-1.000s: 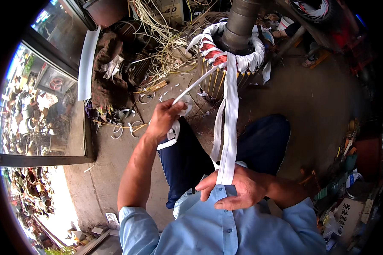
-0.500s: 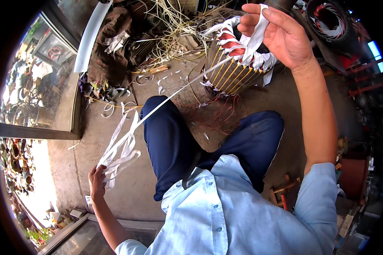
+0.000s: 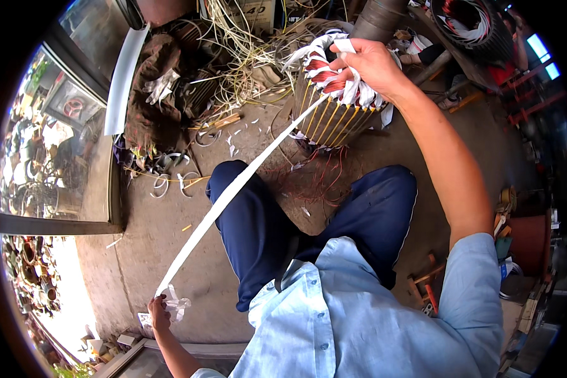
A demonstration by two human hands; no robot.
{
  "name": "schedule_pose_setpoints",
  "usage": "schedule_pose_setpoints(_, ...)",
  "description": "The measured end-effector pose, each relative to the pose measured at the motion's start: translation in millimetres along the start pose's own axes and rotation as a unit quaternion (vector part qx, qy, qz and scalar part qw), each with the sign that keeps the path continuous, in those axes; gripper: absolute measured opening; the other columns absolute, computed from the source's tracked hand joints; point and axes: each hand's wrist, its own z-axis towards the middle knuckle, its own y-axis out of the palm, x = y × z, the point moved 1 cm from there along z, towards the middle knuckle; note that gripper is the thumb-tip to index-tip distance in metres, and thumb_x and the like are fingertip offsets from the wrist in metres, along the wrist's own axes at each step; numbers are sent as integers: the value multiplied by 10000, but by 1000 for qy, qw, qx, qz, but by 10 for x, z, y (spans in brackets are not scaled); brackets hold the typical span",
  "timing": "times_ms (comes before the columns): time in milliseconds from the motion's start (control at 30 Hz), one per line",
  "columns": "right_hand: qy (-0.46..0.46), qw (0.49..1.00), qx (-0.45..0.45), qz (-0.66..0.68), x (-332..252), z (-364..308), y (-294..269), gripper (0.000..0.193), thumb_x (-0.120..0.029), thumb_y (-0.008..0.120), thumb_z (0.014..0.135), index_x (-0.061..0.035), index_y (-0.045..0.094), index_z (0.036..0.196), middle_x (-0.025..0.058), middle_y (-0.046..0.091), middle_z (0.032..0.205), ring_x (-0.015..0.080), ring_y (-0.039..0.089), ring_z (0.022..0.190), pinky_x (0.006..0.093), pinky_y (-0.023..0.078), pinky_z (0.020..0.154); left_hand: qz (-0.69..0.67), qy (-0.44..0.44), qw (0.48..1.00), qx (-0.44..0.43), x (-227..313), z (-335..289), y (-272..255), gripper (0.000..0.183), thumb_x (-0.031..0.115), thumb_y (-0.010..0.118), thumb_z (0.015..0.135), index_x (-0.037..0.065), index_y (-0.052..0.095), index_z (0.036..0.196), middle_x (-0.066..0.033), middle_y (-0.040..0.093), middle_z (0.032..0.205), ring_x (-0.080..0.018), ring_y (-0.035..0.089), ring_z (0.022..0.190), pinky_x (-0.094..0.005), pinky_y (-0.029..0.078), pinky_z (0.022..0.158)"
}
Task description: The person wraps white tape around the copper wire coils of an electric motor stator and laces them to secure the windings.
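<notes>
A stator [image 3: 337, 120] stands on the floor beyond my knees, its red copper windings [image 3: 321, 73] partly wrapped in white cloth tape. One long strip of white tape [image 3: 228, 194] stretches taut from the windings down to the lower left. At that lower end my left hand [image 3: 160, 311] is closed on it, and loose loops of tape hang beside the fingers. My right hand [image 3: 373, 68] is over the top of the windings, with a piece of white tape pinched between thumb and fingers. Part of the coil ring is hidden behind this hand.
Another wound stator [image 3: 475, 34] sits at the upper right. Behind the work lies a tangle of pale strips [image 3: 246, 44], beside a brown cloth heap [image 3: 157, 94]. A glass-paned door frame [image 3: 57, 225] borders the left. Paper scraps and thin red wires [image 3: 318, 173] litter the floor.
My right hand has come down and left onto the windings. My left hand has moved lower; the strip is now broad and taut, with fewer loose loops by that hand.
</notes>
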Motion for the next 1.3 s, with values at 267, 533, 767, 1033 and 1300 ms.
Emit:
schedule_pose_setpoints(267, -162, 783, 70, -597, -303, 42, -18, 155, -88, 511, 822, -27, 640, 881, 225, 671, 823, 434, 645, 803, 510, 500, 721, 81, 8, 997, 14, 28, 23, 72, 217, 266, 554, 869, 71, 623, 934, 48, 391, 589, -63, 305, 428, -232, 223, 363)
schedule_pose_setpoints(533, -55, 909, 15, -412, -452, -101, -24, 355, -119, 537, 796, 23, 604, 1116, 209, 687, 974, 349, 649, 976, 414, 486, 862, 95, 9, 995, 30, -106, -56, -98, 240, 288, 528, 872, 72, 626, 910, 52, 383, 584, -63, 315, 432, -241, 242, 370)
schedule_pose_setpoints(767, 22, 991, -108, -71, -268, -63, -124, 336, -126, 553, 879, 43, 574, 1168, 97, 656, 985, 145, 615, 919, 297, 477, 831, 114, 4, 993, 42, -168, -18, -182, 241, 285, 523, 862, 72, 625, 908, 28, 400, 599, -80, 334, 438, -249, 259, 373)
schedule_pose_setpoints(1033, 72, 985, -133, 89, -15, -89, -108, 358, -58, 502, 914, 9, 553, 1262, 116, 613, 1179, 193, 591, 1119, 357, 458, 1011, 111, 4, 992, 57, -322, -44, -414, 251, 292, 538, 839, 69, 628, 909, 18, 426, 632, -98, 354, 451, -266, 267, 389)
schedule_pose_setpoints(1300, 37, 992, -66, 102, 130, 44, -110, 396, 0, 481, 916, 21, 520, 1309, 138, 583, 1259, 177, 605, 1073, 339, 479, 979, 101, -16, 993, 66, -392, -8, -528, 228, 257, 531, 814, 60, 630, 870, 0, 432, 643, -114, 355, 469, -278, 262, 403)
